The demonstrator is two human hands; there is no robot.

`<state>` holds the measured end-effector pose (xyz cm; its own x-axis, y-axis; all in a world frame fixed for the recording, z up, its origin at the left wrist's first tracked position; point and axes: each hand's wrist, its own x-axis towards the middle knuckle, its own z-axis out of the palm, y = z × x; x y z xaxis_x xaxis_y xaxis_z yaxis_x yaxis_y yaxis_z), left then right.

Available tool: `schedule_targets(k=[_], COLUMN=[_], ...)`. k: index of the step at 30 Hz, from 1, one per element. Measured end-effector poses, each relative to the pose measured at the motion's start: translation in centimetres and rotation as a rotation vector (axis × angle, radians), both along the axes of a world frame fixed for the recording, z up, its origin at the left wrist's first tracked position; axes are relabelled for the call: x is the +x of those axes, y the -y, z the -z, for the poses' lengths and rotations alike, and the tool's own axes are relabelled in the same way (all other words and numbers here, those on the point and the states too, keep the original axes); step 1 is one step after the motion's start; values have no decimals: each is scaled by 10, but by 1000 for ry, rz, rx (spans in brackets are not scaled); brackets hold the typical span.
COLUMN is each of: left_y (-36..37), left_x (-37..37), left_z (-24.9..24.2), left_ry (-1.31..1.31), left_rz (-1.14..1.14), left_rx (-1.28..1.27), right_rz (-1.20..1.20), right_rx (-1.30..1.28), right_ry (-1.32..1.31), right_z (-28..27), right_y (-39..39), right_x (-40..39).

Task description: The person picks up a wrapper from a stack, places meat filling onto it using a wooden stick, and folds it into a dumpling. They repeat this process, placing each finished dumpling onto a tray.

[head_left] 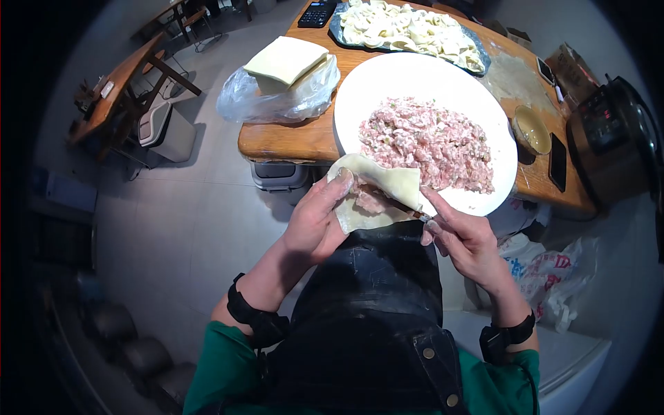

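My left hand (315,218) holds a square dough wrapper (398,181), its thumb pressing on the upper left part. The wrapper is partly folded over a lump of pink meat filling (371,200). In my right hand (465,235) is a thin tool (419,215), gripped near the wrapper's right edge, its far end hidden under the dough. Just beyond both hands, a large white plate (366,79) bears a heap of minced meat (429,142). A stack of wrappers (287,61) sits on a plastic bag (277,107) at the table's left corner.
At the back of the wooden table (283,142) stands a tray of folded dumplings (408,28), with a calculator (317,14) beside it. On the right are a small bowl (531,130), a phone (557,162) and a black cooker (609,131). A bin (280,176) stands below the table.
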<state>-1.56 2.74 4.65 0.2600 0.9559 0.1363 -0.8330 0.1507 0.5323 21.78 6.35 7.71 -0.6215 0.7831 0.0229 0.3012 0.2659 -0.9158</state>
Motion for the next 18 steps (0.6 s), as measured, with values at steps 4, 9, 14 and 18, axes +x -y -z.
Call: schedule_targets(k=[4, 9, 14, 18], left_y=[-13, -15, -13, -12], left_x=[-5, 12, 17, 25], left_z=[-9, -24, -14, 4], left_ry=[-101, 52, 102, -68], left_rz=[-45, -79, -106, -298], left_rx=[149, 56, 67, 32], right_rz=[-80, 72, 87, 130], right_rx=[596, 1130, 1171, 1137], right_ry=[-59, 50, 78, 102], right_z=[-7, -11, 1, 16], right_y=[-13, -18, -19, -17], right_x=[-6, -7, -4, -5])
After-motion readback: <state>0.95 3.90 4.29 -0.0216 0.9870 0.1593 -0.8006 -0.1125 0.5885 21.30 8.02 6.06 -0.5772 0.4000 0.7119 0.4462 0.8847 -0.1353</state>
